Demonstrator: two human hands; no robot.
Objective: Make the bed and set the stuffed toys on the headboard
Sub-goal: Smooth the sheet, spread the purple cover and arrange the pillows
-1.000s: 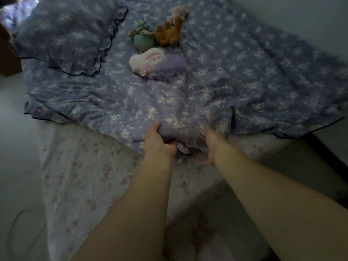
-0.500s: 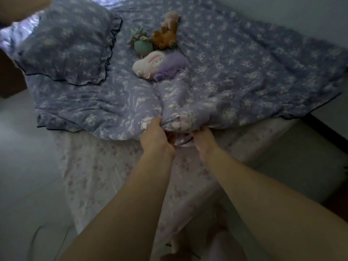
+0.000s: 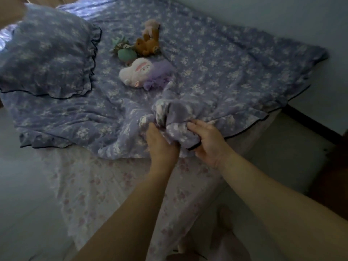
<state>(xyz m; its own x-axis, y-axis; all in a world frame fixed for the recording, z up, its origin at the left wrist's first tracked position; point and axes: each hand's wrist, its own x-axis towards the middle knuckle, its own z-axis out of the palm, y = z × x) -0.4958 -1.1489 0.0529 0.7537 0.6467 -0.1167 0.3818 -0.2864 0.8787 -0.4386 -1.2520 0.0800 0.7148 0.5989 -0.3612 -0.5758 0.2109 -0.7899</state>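
A lilac floral quilt point(image 3: 216, 59) lies across the bed, bunched at its near edge. My left hand point(image 3: 161, 146) and my right hand point(image 3: 209, 142) both grip that bunched edge, close together. On the quilt lie a white bunny toy in a purple tulle skirt point(image 3: 143, 72), a green round toy point(image 3: 126, 54), a brown bear point(image 3: 147, 45) and a pink toy point(image 3: 151, 25) behind it. A matching ruffled pillow point(image 3: 47, 53) rests at the left. The headboard is barely in view at the top left.
A pale pink floral sheet point(image 3: 116, 187) covers the mattress and hangs over its near corner. A light wall point(image 3: 273, 17) runs along the bed's far right side. Pale floor point(image 3: 20, 185) lies to the left, and a dark baseboard point(image 3: 312, 125) runs at the right.
Both hands have gathered the quilt's edge into a thicker bunch and pushed it up the bed. More pink sheet shows at the near corner. The toys have not shifted on the quilt.
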